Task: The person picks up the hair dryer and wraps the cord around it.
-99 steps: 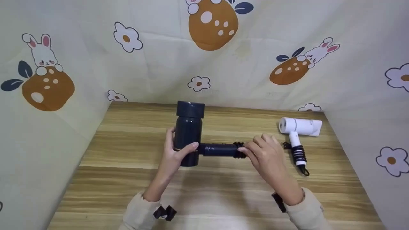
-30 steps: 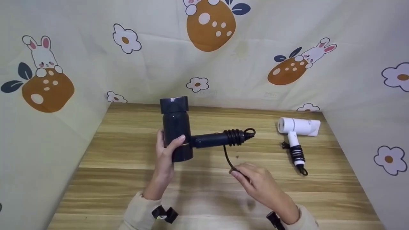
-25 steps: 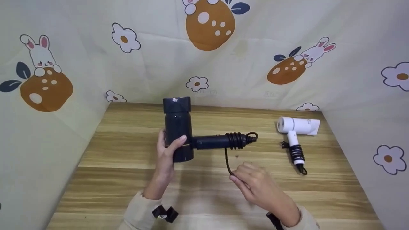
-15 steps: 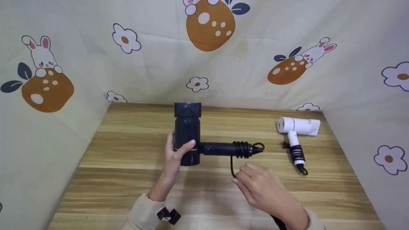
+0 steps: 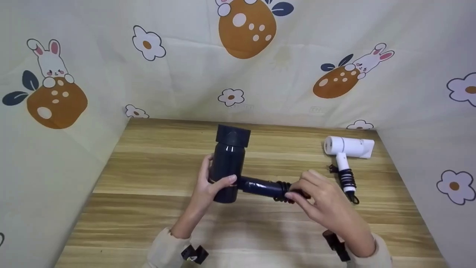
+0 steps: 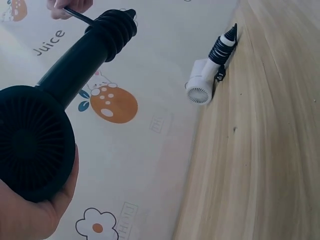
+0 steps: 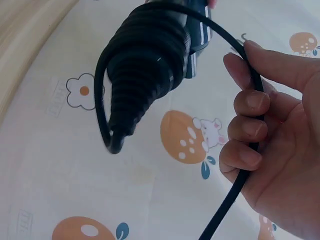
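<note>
My left hand [image 5: 208,188] grips the barrel of a dark hair dryer [image 5: 230,160], thumb across its front. The barrel's wide nozzle points away from me, and the handle [image 5: 262,186] stretches to the right. Several turns of black cord circle the handle's end, in the right wrist view tapering to a ribbed tip [image 7: 137,95]. At that end, my right hand [image 5: 325,201] holds the free cord [image 7: 226,205] with thumb and curled fingers, and partly hides the turns in the head view. The round rear grille [image 6: 30,145] faces the left wrist camera.
On the wooden table [image 5: 148,175], a white hair dryer [image 5: 347,147] lies at the back right, a black cord [image 5: 348,180] wound round its handle. Printed cloth walls [image 5: 186,70] with rabbits, orange fruit and flowers enclose the table's back and sides.
My right hand has risen from below the handle to its corded end, keeping hold of the cord. The dark hair dryer has shifted right and nearer me in my left hand, its handle tilting down.
</note>
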A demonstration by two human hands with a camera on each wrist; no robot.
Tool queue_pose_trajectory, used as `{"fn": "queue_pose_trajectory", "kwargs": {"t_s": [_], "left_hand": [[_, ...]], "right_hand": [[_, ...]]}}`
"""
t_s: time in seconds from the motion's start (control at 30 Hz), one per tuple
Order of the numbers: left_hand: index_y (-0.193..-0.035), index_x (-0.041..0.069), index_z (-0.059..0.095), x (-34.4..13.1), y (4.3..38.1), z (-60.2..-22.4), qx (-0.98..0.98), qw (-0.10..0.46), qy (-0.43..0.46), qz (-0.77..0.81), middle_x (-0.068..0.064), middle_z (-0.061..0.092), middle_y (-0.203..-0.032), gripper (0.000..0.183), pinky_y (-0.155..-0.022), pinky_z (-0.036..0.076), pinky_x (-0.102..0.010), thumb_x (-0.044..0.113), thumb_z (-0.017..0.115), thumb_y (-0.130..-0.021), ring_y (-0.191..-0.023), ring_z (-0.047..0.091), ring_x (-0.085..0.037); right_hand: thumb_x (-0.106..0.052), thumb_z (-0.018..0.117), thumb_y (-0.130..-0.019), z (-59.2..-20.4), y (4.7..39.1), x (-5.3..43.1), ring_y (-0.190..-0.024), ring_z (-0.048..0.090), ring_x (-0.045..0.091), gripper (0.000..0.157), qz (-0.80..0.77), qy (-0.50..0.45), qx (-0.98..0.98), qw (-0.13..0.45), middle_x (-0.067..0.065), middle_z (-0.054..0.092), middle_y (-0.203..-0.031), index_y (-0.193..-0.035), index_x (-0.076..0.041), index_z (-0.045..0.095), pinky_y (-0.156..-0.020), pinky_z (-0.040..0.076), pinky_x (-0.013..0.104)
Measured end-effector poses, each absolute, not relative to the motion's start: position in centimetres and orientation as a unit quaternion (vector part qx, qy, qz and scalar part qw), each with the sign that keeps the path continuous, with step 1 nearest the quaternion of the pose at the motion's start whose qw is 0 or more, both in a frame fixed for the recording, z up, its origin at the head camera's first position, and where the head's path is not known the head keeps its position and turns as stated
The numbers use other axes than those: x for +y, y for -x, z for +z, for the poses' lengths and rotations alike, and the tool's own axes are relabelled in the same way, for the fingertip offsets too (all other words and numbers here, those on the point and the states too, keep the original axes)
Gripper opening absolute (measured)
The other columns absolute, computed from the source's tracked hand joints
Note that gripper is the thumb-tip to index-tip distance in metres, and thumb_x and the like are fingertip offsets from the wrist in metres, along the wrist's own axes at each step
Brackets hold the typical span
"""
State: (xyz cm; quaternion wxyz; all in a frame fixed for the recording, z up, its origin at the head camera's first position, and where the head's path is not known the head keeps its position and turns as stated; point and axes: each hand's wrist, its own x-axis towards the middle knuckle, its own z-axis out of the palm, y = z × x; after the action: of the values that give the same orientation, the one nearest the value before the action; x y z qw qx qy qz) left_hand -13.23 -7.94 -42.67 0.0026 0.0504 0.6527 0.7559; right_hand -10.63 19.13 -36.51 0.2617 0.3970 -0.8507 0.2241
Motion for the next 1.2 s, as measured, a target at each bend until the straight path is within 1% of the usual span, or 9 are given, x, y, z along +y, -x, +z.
{"fn": "queue_pose_trajectory", "kwargs": {"t_s": [0.13,0.23,0.5,0.67,0.77,0.9,1.0,1.1,1.2], "left_hand": [[-0.126,0.010,0.038,-8.0,13.2,-42.4,0.648,0.012,-0.072,0.758,-0.020,0.057,-0.108,0.061,-0.078,0.054,-0.041,0.012,0.071,-0.075,-0.093,0.061,-0.025],[-0.126,0.010,0.037,-8.0,13.1,-42.4,0.642,0.016,-0.081,0.762,-0.020,0.056,-0.108,0.061,-0.077,0.055,-0.042,0.012,0.070,-0.075,-0.092,0.061,-0.025],[-0.127,0.010,0.036,-8.1,13.0,-42.2,0.632,0.024,-0.110,0.767,-0.016,0.056,-0.109,0.067,-0.077,0.054,-0.043,0.011,0.073,-0.072,-0.096,0.057,-0.025],[-0.126,0.010,0.036,-8.2,12.9,-42.1,0.615,0.034,-0.121,0.779,-0.012,0.057,-0.107,0.068,-0.075,0.054,-0.046,0.008,0.073,-0.069,-0.095,0.058,-0.025],[-0.124,0.010,0.037,-8.2,12.8,-42.1,0.603,0.035,-0.124,0.787,-0.011,0.057,-0.106,0.067,-0.075,0.054,-0.048,0.008,0.072,-0.068,-0.094,0.058,-0.025],[-0.122,0.011,0.039,-8.3,12.7,-42.2,0.595,0.028,-0.128,0.793,-0.009,0.058,-0.106,0.064,-0.080,0.052,-0.045,0.008,0.071,-0.067,-0.094,0.057,-0.025],[-0.121,0.011,0.040,-8.3,12.7,-42.1,0.592,0.022,-0.134,0.795,-0.009,0.057,-0.107,0.064,-0.080,0.052,-0.044,0.007,0.071,-0.066,-0.095,0.057,-0.025],[-0.121,0.012,0.041,-8.4,12.6,-42.0,0.586,0.021,-0.142,0.797,-0.009,0.056,-0.109,0.064,-0.083,0.050,-0.042,0.008,0.072,-0.065,-0.097,0.055,-0.024],[-0.122,0.014,0.042,-8.3,12.5,-41.9,0.580,0.018,-0.149,0.800,-0.008,0.056,-0.110,0.064,-0.088,0.045,-0.038,0.009,0.071,-0.065,-0.099,0.054,-0.023]], "right_hand": [[-0.016,0.074,-0.076,-36.3,11.2,19.3,-0.073,0.043,0.005,0.010,0.254,-0.386,-0.852,0.248,-0.009,0.054,-0.078,-0.083,-0.014,0.066,-0.068,0.033,0.019],[-0.017,0.071,-0.078,-36.5,11.7,19.4,-0.075,0.042,0.007,0.008,0.283,-0.378,-0.848,0.240,-0.007,0.054,-0.079,-0.083,-0.013,0.067,-0.070,0.032,0.022],[-0.008,0.070,-0.078,-37.3,13.0,19.7,-0.079,0.048,0.006,0.012,0.350,-0.389,-0.832,0.186,-0.008,0.055,-0.081,-0.088,-0.015,0.068,-0.072,0.038,0.021],[-0.005,0.068,-0.080,-37.9,13.8,19.9,-0.080,0.050,0.007,0.016,0.416,-0.400,-0.811,0.093,-0.006,0.058,-0.084,-0.093,-0.015,0.068,-0.071,0.043,0.021],[0.000,0.065,-0.082,-38.6,14.4,19.9,-0.082,0.054,0.010,0.017,0.485,-0.400,-0.777,0.017,0.001,0.061,-0.087,-0.095,-0.010,0.067,-0.076,0.045,0.023],[0.006,0.059,-0.084,-39.8,15.1,20.0,-0.081,0.057,0.011,0.014,0.573,-0.395,-0.715,-0.067,0.009,0.063,-0.091,-0.094,-0.001,0.065,-0.076,0.048,0.024],[0.005,0.056,-0.086,-40.8,15.5,20.1,-0.081,0.057,0.009,0.012,0.618,-0.388,-0.674,-0.114,0.005,0.064,-0.092,-0.094,0.002,0.064,-0.070,0.049,0.021],[0.001,0.054,-0.089,-41.8,15.8,20.1,-0.079,0.056,0.005,0.015,0.649,-0.373,-0.644,-0.155,-0.003,0.063,-0.092,-0.095,-0.004,0.066,-0.068,0.049,0.018],[0.000,0.050,-0.092,-42.7,15.9,19.9,-0.076,0.055,0.002,0.022,0.668,-0.363,-0.626,-0.174,-0.008,0.062,-0.092,-0.096,-0.013,0.067,-0.067,0.047,0.014]]}}
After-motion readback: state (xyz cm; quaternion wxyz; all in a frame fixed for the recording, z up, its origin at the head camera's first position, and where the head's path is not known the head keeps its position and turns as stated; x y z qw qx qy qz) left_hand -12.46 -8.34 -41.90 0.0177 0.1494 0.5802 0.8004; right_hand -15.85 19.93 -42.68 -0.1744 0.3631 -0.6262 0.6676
